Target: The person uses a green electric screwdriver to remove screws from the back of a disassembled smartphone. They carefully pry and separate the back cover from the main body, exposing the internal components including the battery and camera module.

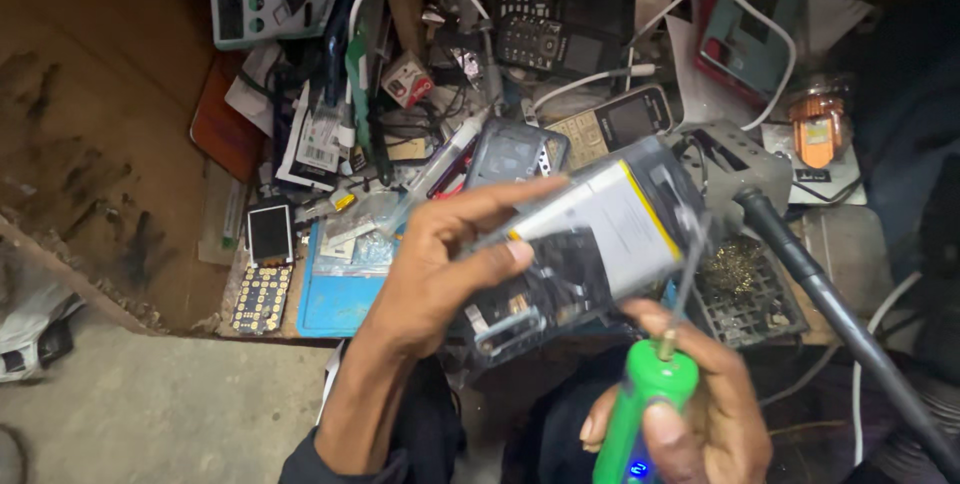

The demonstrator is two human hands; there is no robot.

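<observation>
Dim, warm light from above; corners fall dark, moving hands slightly blurred.

Worn brown wooden bench [90,144], grey concrete floor [190,414], dim light.

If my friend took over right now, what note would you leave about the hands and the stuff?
Left hand: holds an opened phone up over the bench, fingers across its back; a pale battery shows inside.
Right hand: grips a green tool whose thin metal tip points up at the phone's edge.
Nearby: blue mat, small keypad board, old phones and white cables on the cluttered bench, a soldering iron handle at right.
Done: phone's back is off.
Left: cannot tell from this view.
</observation>
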